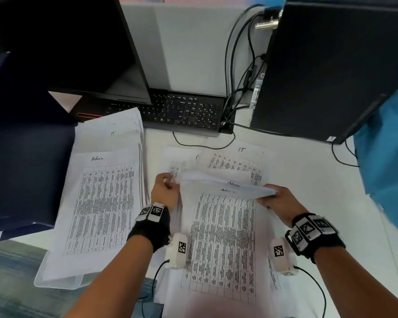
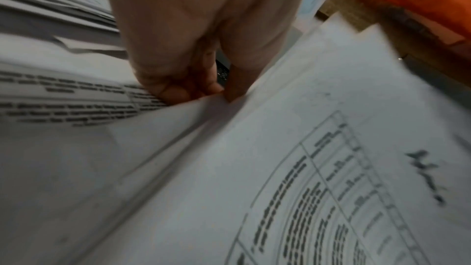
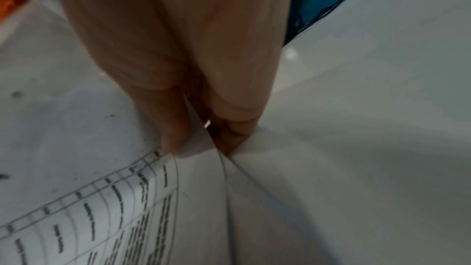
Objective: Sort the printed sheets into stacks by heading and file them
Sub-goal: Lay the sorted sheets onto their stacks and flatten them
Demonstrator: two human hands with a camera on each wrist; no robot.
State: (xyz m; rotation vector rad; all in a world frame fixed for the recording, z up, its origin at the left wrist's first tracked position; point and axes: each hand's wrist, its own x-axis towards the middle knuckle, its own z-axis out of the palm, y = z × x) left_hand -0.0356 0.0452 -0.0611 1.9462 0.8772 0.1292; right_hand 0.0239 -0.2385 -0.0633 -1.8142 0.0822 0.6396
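Observation:
A pile of printed table sheets (image 1: 221,239) lies before me, the top one headed "Admin". My right hand (image 1: 275,196) pinches the upper right corner of a few lifted sheets (image 1: 228,184), thumb on top (image 3: 175,140). My left hand (image 1: 168,182) grips the pile's upper left edge, fingers curled on the paper (image 2: 178,90). Left of it lies an "Admin" stack (image 1: 101,203) in a clear sleeve, over a sheet marked "IT" (image 1: 112,134). Another "IT" sheet (image 1: 237,159) lies behind the pile.
A black keyboard (image 1: 184,111) and a monitor (image 1: 67,42) stand at the back. A dark computer tower (image 1: 319,72) with cables is at the right, blue fabric (image 1: 384,152) beside it. A dark blue folder (image 1: 25,161) lies at the left.

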